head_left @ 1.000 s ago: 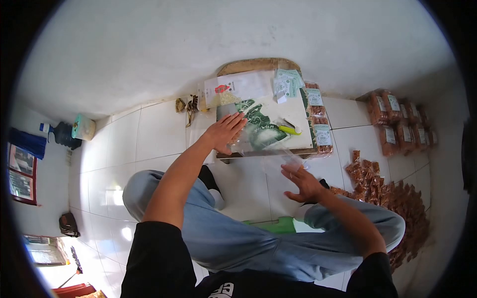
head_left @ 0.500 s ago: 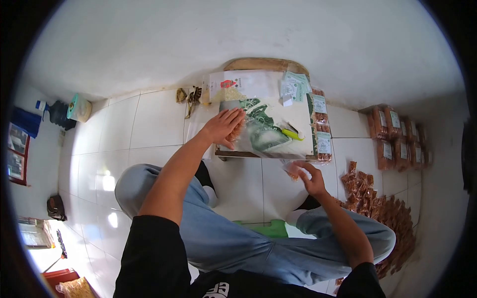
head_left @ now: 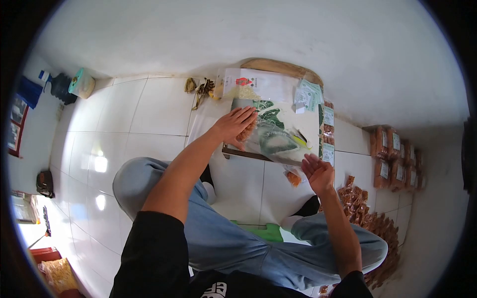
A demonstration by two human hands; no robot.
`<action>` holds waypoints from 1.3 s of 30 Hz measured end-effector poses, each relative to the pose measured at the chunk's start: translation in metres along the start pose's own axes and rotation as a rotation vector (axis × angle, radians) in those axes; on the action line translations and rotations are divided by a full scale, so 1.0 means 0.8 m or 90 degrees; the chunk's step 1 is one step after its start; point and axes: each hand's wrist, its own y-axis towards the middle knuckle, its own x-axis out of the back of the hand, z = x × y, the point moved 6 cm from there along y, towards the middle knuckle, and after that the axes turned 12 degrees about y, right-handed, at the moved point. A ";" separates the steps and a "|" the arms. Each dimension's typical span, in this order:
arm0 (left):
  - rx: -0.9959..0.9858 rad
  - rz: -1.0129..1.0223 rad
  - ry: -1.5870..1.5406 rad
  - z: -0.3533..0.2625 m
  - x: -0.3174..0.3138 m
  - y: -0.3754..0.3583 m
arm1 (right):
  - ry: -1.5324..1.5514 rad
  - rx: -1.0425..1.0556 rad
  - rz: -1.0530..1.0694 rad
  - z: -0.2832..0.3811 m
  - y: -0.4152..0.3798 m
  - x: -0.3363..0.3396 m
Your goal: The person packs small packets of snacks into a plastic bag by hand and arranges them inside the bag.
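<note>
My left hand (head_left: 235,124) lies with fingers stretched out over a clear plastic bag of reddish-brown food pieces (head_left: 247,131) at the left of the low table. Beyond the table's right front edge, my right hand (head_left: 319,174) is raised with the palm turned up and nothing in it. Just left of it is a small clear packet with orange contents (head_left: 294,179), below the table edge. A yellow-green cutter (head_left: 301,141) sits on the green-and-white patterned tabletop (head_left: 285,118), close to that hand.
Printed labels (head_left: 309,94) and a large clear bag with a red logo (head_left: 243,82) cover the table's far side. Labelled packs (head_left: 328,130) line its right edge. Stacked labelled packs (head_left: 381,144) and a heap of brown packets (head_left: 382,233) occupy the floor at right.
My right hand has let go of the small packet, opened and moved slightly right and up. My left hand stays on the bag. The camera view has shifted a little.
</note>
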 end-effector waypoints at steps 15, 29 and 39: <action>0.012 -0.019 -0.020 0.024 -0.005 -0.017 | -0.111 -0.351 0.379 -0.086 0.031 -0.062; 0.027 -0.022 0.002 0.011 -0.007 -0.014 | -0.154 -0.303 0.288 -0.175 0.109 -0.114; 0.049 -0.016 0.019 0.005 -0.005 -0.013 | -0.163 -0.332 0.217 -0.198 0.101 -0.126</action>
